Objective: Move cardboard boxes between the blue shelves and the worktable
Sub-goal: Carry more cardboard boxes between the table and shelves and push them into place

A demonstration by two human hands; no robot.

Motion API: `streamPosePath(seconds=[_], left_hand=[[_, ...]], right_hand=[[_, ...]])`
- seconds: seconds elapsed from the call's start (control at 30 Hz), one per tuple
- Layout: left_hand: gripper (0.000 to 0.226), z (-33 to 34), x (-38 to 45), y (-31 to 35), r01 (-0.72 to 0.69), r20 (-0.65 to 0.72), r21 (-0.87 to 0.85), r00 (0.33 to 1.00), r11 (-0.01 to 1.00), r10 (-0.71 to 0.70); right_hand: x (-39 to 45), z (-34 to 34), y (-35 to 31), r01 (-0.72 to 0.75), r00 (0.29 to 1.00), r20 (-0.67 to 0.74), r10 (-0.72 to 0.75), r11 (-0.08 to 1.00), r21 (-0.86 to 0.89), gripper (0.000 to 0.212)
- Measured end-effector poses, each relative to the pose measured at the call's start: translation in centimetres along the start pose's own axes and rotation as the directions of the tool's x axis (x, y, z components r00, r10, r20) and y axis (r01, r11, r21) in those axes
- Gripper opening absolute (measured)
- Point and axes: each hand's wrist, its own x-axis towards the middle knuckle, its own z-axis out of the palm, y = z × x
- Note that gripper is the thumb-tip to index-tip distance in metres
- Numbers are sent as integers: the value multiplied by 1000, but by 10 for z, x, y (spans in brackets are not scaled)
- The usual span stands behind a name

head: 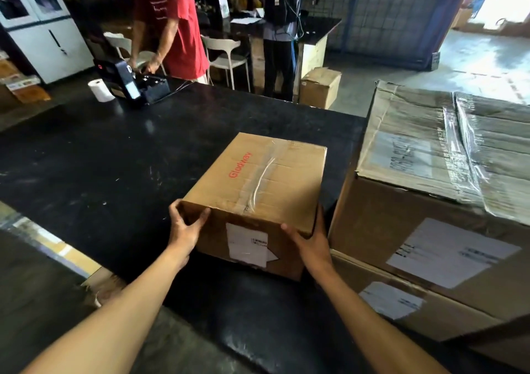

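A taped cardboard box (pixel 258 184) with red lettering and a white label on its near face rests on the black worktable (pixel 100 173), near the front edge. My left hand (pixel 185 227) grips its near left corner. My right hand (pixel 311 237) clasps the near right corner. Both hands press against the box's sides. No blue shelves are in view.
A large plastic-wrapped carton (pixel 447 190) stands just right of the box, on another flat carton (pixel 407 299). At the table's far side a person in a red shirt (pixel 169 24) handles a label printer (pixel 132 82) beside a white paper roll (pixel 100 90). Another person (pixel 282 29) stands behind.
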Motion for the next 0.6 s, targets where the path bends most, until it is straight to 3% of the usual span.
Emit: streamPosePath(seconds=[0.17,0.3,0.33,0.43,0.53,0.6], left_hand=[[72,-34,-12,30,-91,-153,-48,985,995,83],[65,-81,-30,46,-121,-281,-10,953,993,113],[58,-96,-37,49,-132,-317,7,940,991,128],[57,-141,-61,50,-120,-429,32,895,992,122],[86,-194,-93,47,-94,-571,12,817,995,84],[80,-222,-129,58,-106,-673,34,733,994,101]], right_hand=[[13,10,-41,106,991,78,-108,994,28,101],[20,35,-79,235,963,118,-241,970,61,42],[21,44,-87,243,957,146,-252,967,77,37],[11,76,-107,248,921,280,-271,962,115,72],[-15,113,-122,227,870,400,-288,955,192,72],[-41,140,-134,242,816,473,-333,939,243,73]])
